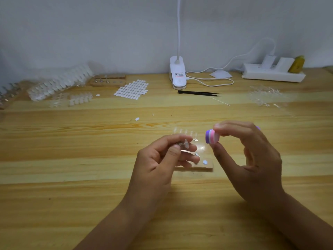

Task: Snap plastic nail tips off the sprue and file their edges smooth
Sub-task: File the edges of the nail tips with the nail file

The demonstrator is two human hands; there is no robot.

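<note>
Observed: your left hand (158, 159) pinches one clear tip (186, 144) between thumb and forefinger, held above the table (72, 177) near the middle of its front half. The other fingers are curled beneath. Your right hand (252, 159) pinches the file (212, 137) between thumb and forefinger, its striped end facing the tip. File and tip are near but apart, with no contact yet. The sprue (183, 132) lies flat on the table just behind your left hand. A wooden block (201, 167) lies under both hands.

Judgement: filing appears about to start on this tip.

Risks:
- Your pinch covers much of the tip, and I cannot tell how much edge is exposed. Too little exposed, and the file will likely rub your fingertip instead of the plastic.
- The tip is small, clear and smooth. A sideways stroke against a light pinch could flick it out, and it would be hard to find against the pale wood.
- A hard squeeze may bend or crack the thin plastic.
- The file is held only at its end. A heavy stroke could twist it and round the edge unevenly.
- Low hands could knock the sprue or the block.
</note>
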